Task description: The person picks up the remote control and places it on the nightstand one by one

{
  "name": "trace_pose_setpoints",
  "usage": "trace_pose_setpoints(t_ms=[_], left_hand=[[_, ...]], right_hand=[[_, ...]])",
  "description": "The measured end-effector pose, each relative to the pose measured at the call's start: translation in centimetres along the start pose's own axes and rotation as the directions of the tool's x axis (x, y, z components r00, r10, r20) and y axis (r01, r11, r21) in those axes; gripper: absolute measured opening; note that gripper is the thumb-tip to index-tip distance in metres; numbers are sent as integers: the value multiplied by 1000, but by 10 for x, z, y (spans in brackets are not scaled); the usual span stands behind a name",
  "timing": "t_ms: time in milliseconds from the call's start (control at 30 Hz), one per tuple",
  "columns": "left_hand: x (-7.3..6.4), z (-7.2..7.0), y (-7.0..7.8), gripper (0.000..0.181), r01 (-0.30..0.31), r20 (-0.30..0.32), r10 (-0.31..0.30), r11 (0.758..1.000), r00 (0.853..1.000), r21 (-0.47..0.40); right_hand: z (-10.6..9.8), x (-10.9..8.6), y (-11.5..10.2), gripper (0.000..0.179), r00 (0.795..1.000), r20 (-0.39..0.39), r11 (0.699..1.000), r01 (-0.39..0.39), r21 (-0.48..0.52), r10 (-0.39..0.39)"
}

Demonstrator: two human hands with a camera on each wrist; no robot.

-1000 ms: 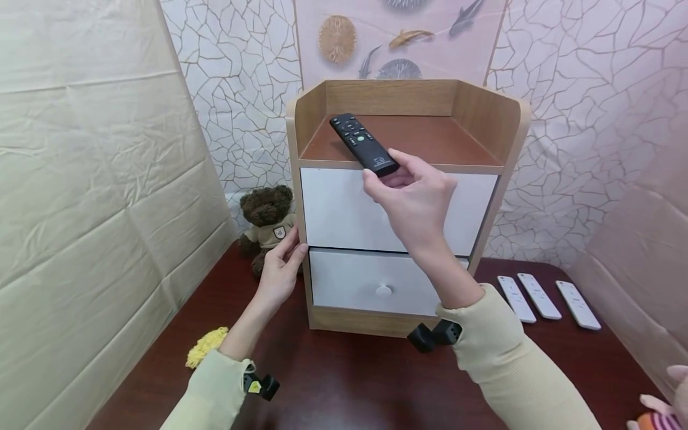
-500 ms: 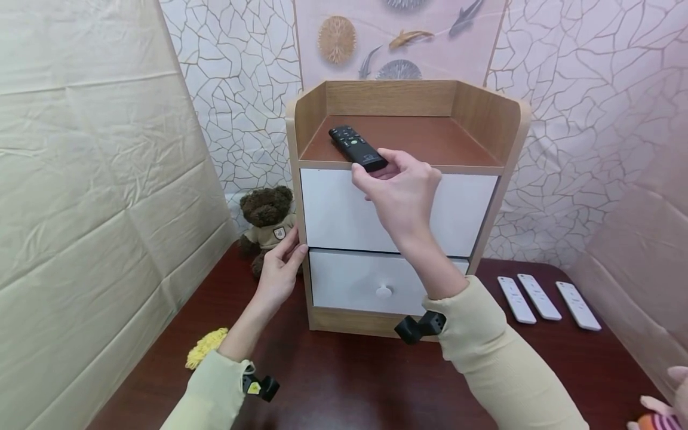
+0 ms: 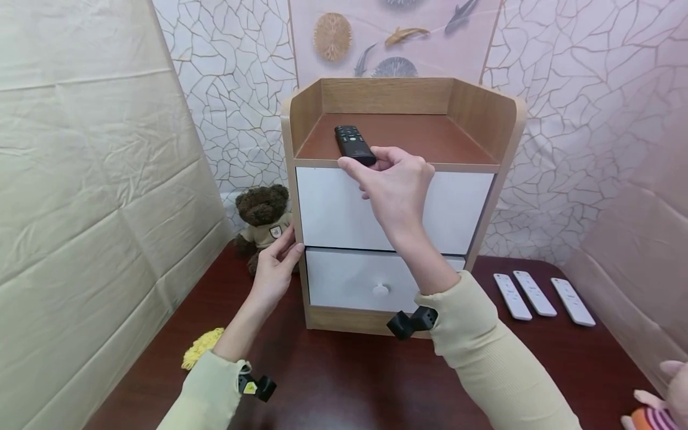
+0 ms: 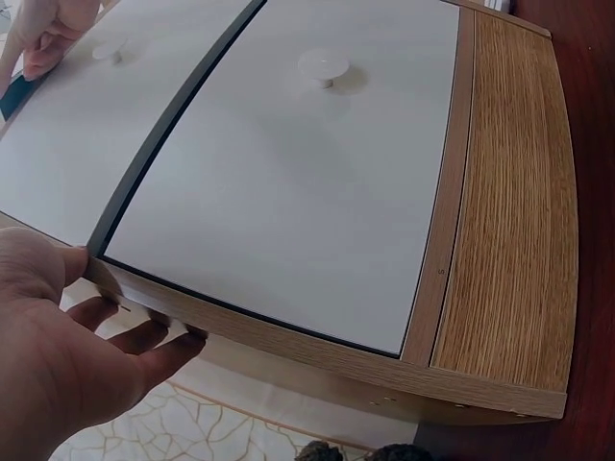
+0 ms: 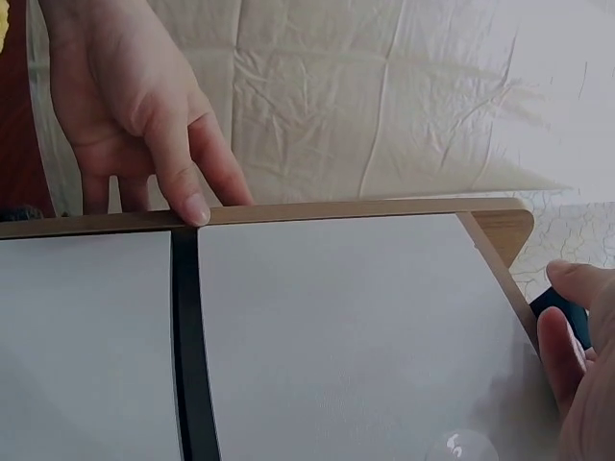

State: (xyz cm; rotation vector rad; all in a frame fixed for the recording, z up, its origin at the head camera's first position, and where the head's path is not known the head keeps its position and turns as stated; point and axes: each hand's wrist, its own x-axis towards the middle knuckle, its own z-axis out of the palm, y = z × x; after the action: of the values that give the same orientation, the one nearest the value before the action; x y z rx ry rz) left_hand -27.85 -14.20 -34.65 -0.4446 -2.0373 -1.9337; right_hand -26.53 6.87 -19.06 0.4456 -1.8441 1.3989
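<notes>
My right hand [image 3: 396, 191] pinches the near end of a black remote control [image 3: 352, 145] between thumb and fingers. The remote points away over the brown open top of a two-drawer cabinet [image 3: 334, 319], its buttons facing up. In the right wrist view, only a dark bit of the remote [image 5: 567, 312] shows beside the fingers. My left hand [image 3: 273, 269] holds the cabinet's left front edge; its thumb lies on the front edge near the gap between the drawers, the other fingers against the outer side. The upper white drawer front is partly hidden by my right arm.
A brown teddy bear [image 3: 263, 215] sits behind my left hand. Yellow yarn [image 3: 201, 347] lies by my left forearm. Three white remotes [image 3: 534, 294] lie on the dark red table [image 3: 333, 376] at the right. A pink plush toy [image 3: 658, 406] is at the lower right corner.
My right hand has moved left and slightly down with the black remote, which now lies flatter and closer over the cabinet top. The left hand keeps its hold on the edge.
</notes>
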Motion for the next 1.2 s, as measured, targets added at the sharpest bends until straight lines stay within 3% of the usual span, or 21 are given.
trace_pose_setpoints(t_ms=[267, 633, 933, 1200], left_hand=[[-1, -1, 2, 57, 12, 6, -12, 1000, 1000, 0], [-2, 0, 2, 57, 24, 8, -24, 1000, 1000, -6], [0, 1, 2, 57, 18, 13, -18, 1000, 1000, -4], [-1, 0, 1, 58, 32, 16, -33, 999, 999, 3]], right_hand=[[0, -1, -1, 51, 1000, 22, 1000, 0, -9, 0], [1, -9, 0, 38, 999, 30, 992, 26, 125, -30], [1, -3, -3, 22, 998, 16, 996, 53, 76, -54], [1, 3, -4, 17, 1000, 26, 998, 4, 62, -5]])
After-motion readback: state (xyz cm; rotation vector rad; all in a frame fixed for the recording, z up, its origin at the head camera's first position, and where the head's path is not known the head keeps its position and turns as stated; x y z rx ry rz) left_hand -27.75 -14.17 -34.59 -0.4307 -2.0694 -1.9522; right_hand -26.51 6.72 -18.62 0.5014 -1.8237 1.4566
